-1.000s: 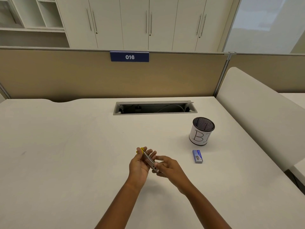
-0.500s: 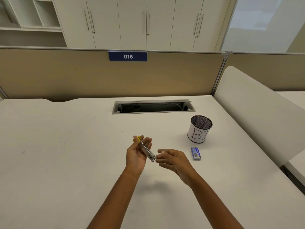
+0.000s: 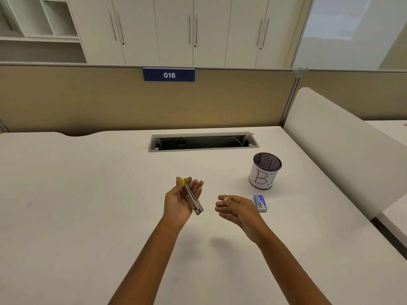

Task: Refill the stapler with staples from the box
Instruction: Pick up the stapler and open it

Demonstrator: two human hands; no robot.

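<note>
My left hand [image 3: 179,200] holds a small metal stapler [image 3: 193,200] with a yellow end, tilted with its silver tip pointing down and to the right. My right hand [image 3: 236,211] hovers above the table to the right of the stapler, fingers loosely spread and nothing in it. A small blue staple box [image 3: 260,203] lies flat on the white table [image 3: 88,205], just right of my right hand's knuckles and apart from them.
A mesh pen cup [image 3: 265,171] wrapped in white paper with handwritten letters stands behind the staple box. A cable slot [image 3: 203,142] is cut in the table further back. A beige partition with a "016" sign [image 3: 169,74] closes the far side; a white divider [image 3: 343,146] runs along the right.
My right hand let go of the stapler's tip and moved right, toward the staple box. My left hand kept the stapler and barely shifted.
</note>
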